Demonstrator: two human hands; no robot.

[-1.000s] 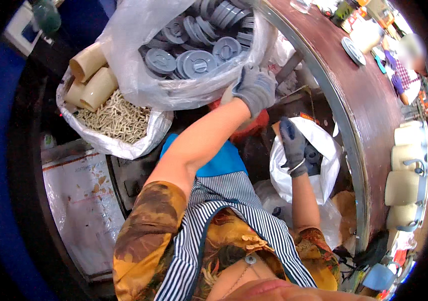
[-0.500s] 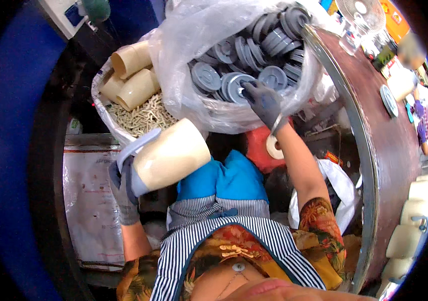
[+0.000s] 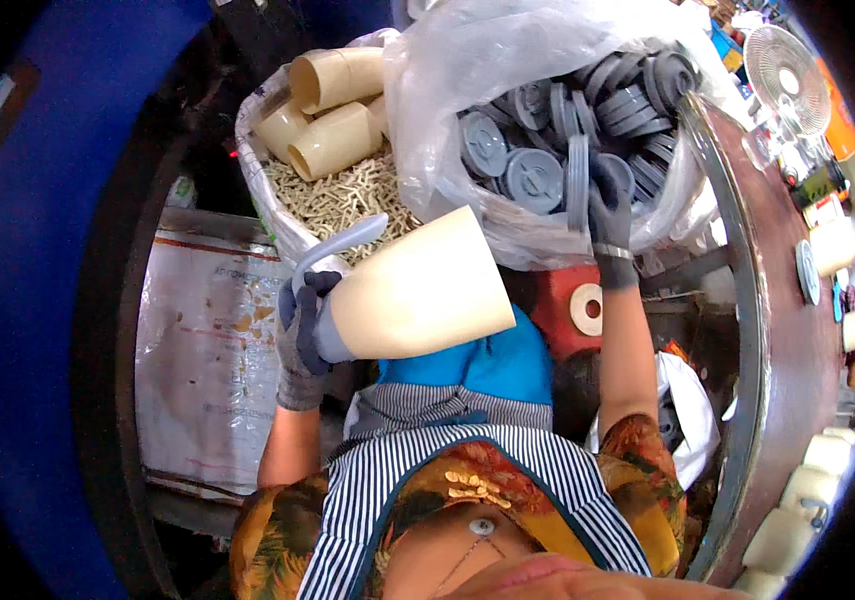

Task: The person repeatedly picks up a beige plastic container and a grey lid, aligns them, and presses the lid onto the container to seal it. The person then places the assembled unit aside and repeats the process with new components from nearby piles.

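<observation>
My left hand [image 3: 304, 320], in a grey and dark work glove, is closed around the grey end of a cream plastic pitcher [image 3: 427, 290]. The pitcher lies tilted on its side above my lap, its wide end pointing right. A curved grey handle [image 3: 347, 238] rises beside my fingers. My right hand [image 3: 609, 215], also gloved, grips a round grey lid [image 3: 576, 185], which shows edge-on at the front of a clear plastic bag [image 3: 427, 150]. Many more grey lids [image 3: 535, 180] are heaped in that bag. My right fingertips are partly hidden behind the lid.
Left of the bag, a white sack [image 3: 259, 190] holds cream pitcher bodies [image 3: 337, 142] and small beige pieces [image 3: 337, 195]. A brown table [image 3: 782, 310] runs along the right, with a fan [image 3: 785, 80], another grey lid [image 3: 806, 272] and several cream containers [image 3: 782, 540].
My right hand has taken a grey lid from the heap and turned it on edge. My left hand has tipped the pitcher slightly flatter. The whole view has shifted.
</observation>
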